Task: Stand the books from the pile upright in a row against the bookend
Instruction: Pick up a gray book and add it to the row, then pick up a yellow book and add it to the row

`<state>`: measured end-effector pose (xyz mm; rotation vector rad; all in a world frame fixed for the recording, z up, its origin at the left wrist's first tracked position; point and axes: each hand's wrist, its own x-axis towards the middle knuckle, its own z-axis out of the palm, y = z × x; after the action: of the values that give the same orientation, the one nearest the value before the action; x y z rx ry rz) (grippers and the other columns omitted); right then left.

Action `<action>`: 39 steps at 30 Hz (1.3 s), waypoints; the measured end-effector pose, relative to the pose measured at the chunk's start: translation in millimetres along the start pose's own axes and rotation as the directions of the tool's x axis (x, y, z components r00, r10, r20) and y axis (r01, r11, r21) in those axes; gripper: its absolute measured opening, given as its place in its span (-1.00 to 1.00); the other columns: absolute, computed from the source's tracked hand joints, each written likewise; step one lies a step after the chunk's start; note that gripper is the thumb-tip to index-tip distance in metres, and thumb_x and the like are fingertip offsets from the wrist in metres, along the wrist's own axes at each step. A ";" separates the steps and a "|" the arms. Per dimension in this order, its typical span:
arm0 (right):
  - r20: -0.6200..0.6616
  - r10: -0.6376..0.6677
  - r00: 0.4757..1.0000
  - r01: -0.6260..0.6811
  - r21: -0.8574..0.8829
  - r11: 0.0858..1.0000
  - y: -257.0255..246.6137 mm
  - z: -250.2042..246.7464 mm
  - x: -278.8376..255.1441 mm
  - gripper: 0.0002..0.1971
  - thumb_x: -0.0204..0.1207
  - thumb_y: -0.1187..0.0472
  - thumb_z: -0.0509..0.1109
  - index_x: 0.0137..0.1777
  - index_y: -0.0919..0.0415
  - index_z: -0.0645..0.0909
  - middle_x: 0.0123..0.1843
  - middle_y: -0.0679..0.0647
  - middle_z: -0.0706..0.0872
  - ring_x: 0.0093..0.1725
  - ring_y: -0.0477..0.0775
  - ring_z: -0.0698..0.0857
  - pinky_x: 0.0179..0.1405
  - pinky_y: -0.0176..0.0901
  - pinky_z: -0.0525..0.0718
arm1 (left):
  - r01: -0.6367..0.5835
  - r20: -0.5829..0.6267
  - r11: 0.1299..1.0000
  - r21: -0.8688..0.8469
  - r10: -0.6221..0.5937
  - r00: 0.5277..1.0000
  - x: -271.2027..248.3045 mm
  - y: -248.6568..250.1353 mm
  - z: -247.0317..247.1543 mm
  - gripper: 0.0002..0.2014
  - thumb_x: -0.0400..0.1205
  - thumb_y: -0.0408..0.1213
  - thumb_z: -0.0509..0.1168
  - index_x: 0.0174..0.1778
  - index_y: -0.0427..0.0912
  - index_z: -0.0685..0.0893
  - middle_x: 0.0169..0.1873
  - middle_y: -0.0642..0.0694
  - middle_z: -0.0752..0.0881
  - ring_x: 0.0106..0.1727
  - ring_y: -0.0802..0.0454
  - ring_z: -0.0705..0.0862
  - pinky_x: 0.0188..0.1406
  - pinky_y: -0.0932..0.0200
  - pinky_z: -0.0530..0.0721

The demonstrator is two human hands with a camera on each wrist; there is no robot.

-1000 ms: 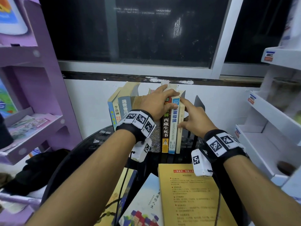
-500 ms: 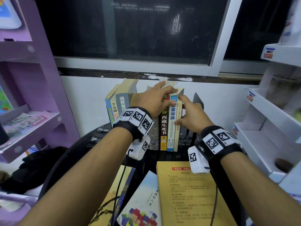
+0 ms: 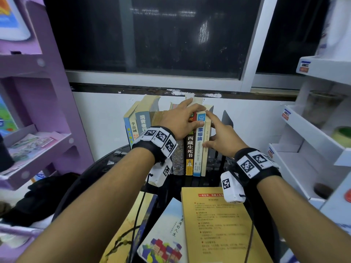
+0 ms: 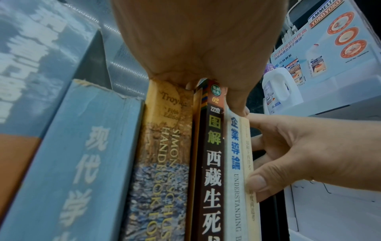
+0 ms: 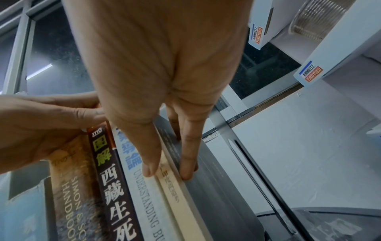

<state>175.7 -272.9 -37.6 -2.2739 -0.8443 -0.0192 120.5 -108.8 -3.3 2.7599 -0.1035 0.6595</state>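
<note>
Several books stand upright in a row (image 3: 190, 149) on a round black table, by the white wall. My left hand (image 3: 182, 120) lies over the tops of the middle books and grips them, its thumb on the white-and-blue spine (image 4: 235, 146). With my right hand (image 3: 218, 133) I pinch the thin cream book (image 3: 206, 149) at the row's right end. The thumb is on its spine (image 5: 181, 203) and the fingers lie along its right cover. The black metal bookend (image 3: 227, 120) stands just right of those fingers. Flat in front lies the pile, with a yellow book (image 3: 218, 224) on top.
A purple shelf unit (image 3: 38, 145) stands at the left and white shelves (image 3: 313, 149) at the right. A dark window (image 3: 171, 44) is above the wall. A pale blue book (image 3: 167, 234) and another yellowish book (image 3: 129, 234) lie flat near me. A dark bag (image 3: 43, 196) sits at lower left.
Both hands keep their places on the row; only the view has shifted a little.
</note>
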 end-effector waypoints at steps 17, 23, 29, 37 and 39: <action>0.003 0.118 0.993 -0.118 -0.006 0.993 -8.2 -24.0 -55.7 -0.12 0.48 0.16 0.54 0.69 -0.05 0.08 0.58 0.12 0.44 0.16 0.10 0.71 0.14 -0.16 0.60 | -0.077 -0.226 0.970 -0.230 0.024 0.974 -65.8 4.9 -3.6 -0.57 0.61 -0.20 0.34 0.40 0.00 0.48 0.41 0.01 0.46 0.44 0.08 0.40 0.46 0.14 0.30; 0.197 0.326 0.925 -0.285 -0.209 0.935 -0.5 -24.6 -89.3 -0.20 0.51 -0.06 0.47 0.66 0.04 0.16 0.60 0.17 0.40 0.49 0.20 0.49 0.41 0.00 0.45 | 0.090 -0.008 0.951 -0.296 -0.097 0.995 -98.2 10.9 8.4 -0.55 0.63 -0.14 0.32 0.45 -0.03 0.42 0.44 -0.06 0.35 0.41 0.01 0.44 0.45 0.01 0.43; 0.314 0.441 0.841 -0.371 -0.257 0.892 5.2 -15.4 -111.2 -0.21 0.54 -0.12 0.41 0.66 0.07 0.13 0.66 0.06 0.29 0.54 0.14 0.39 0.26 -0.08 0.47 | 0.325 0.374 0.911 -0.253 -0.218 0.902 -121.0 14.1 34.7 -0.43 0.66 -0.01 0.27 0.54 -0.11 0.30 0.53 -0.18 0.30 0.47 -0.12 0.41 0.40 0.06 0.37; 0.353 0.545 0.760 -0.480 -0.260 0.838 13.1 -1.3 -124.8 -0.11 0.51 -0.13 0.44 0.69 0.15 0.06 0.66 0.13 0.29 0.50 0.24 0.47 0.29 0.01 0.52 | 0.544 0.601 0.819 -0.185 -0.344 0.722 -134.4 21.7 61.4 -0.32 0.67 0.09 0.20 0.63 -0.15 0.15 0.59 -0.15 0.32 0.53 -0.17 0.39 0.40 0.04 0.37; 0.352 0.551 0.757 -0.478 -0.278 0.833 13.2 1.3 -127.3 -0.12 0.49 -0.15 0.46 0.67 0.17 0.12 0.64 0.12 0.32 0.48 0.20 0.48 0.28 -0.05 0.54 | 0.581 0.621 0.796 -0.167 -0.373 0.690 -135.2 23.1 68.0 -0.26 0.65 0.12 0.22 0.64 -0.16 0.13 0.59 -0.15 0.33 0.52 -0.17 0.41 0.44 0.02 0.40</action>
<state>82.8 -351.5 -77.4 -2.6534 -0.3849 0.7034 26.0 -151.6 -115.9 2.3647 0.3532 -0.3087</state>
